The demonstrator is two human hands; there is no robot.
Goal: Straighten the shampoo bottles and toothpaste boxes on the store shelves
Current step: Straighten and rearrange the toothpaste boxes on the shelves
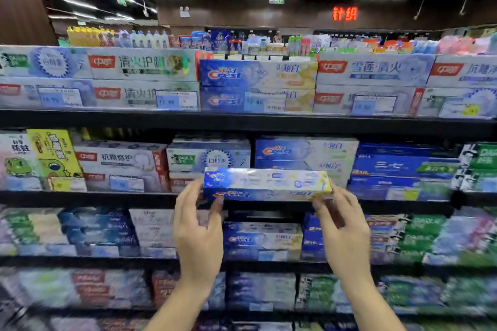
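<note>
Toothpaste box [267, 184], a blue and yellow Crest one, is off the shelf right now, held flat and lengthwise in mid air just in front of the second shelf [107, 197] edge. Left hand [197, 228] has its fingers [188, 193] curled round the left end with the thumb underneath, and right hand [343, 226] pinches the right end the same way, so both are clamped on it. My guess is it's headed for the Crest stack [304, 154] right behind it. Progress-wise, the top shelf [242, 121] rows look pretty square, faces out. The second shelf is mostly neat too, apart from a yellow kids' box [53, 156] that looks like it's leaning. Lower shelves [107, 260] are too blurry to judge. No shampoo bottles I can make out here, so I'd say plenty left.
</note>
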